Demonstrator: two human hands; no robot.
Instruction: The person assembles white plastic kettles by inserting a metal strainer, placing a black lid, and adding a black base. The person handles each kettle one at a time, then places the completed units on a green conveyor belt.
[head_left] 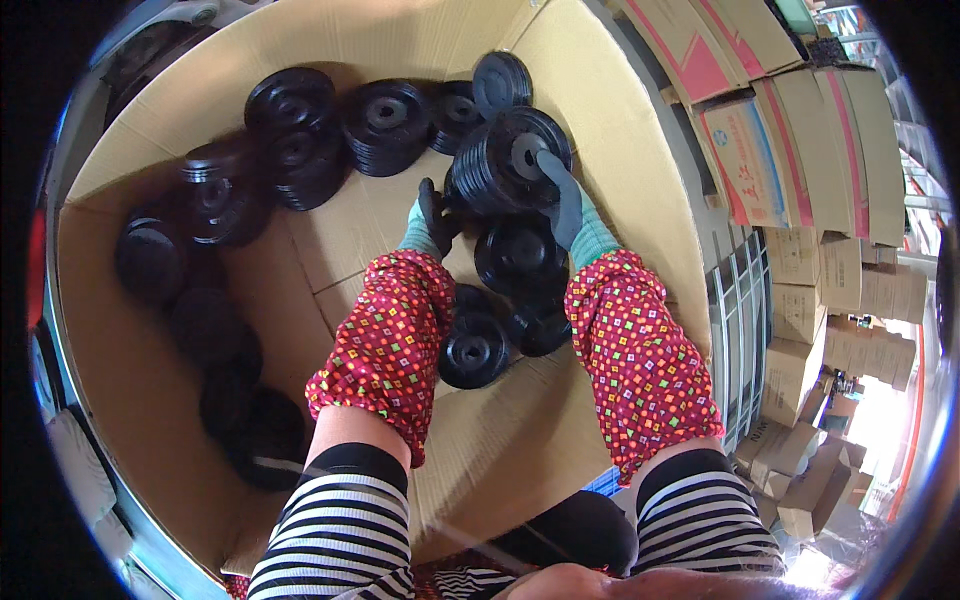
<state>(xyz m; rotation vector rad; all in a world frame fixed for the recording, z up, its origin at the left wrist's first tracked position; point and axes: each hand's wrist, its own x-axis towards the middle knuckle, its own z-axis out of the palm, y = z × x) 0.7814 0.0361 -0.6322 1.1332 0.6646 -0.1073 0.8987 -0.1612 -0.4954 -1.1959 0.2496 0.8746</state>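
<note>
A tilted stack of round black ribbed discs [490, 170] is held between my two gloved hands at the right of a big cardboard box. My right hand [566, 205], in a dark-palmed green glove, grips the stack's right end, its thumb by the grey hub of the end disc. Against the stack's lower left side, my left hand [436, 215] is closed, with some of its fingers hidden behind the discs. Just below the stack lies another black disc [518, 257], and lower still sits a smaller disc pile [473, 350].
More black disc stacks [385, 125] line the far and left sides of the cardboard box [510, 470]. Its tall wall [625, 140] rises close beside my right hand. Outside, cartons [740, 160] are piled at the right, near a white wire rack [740, 320].
</note>
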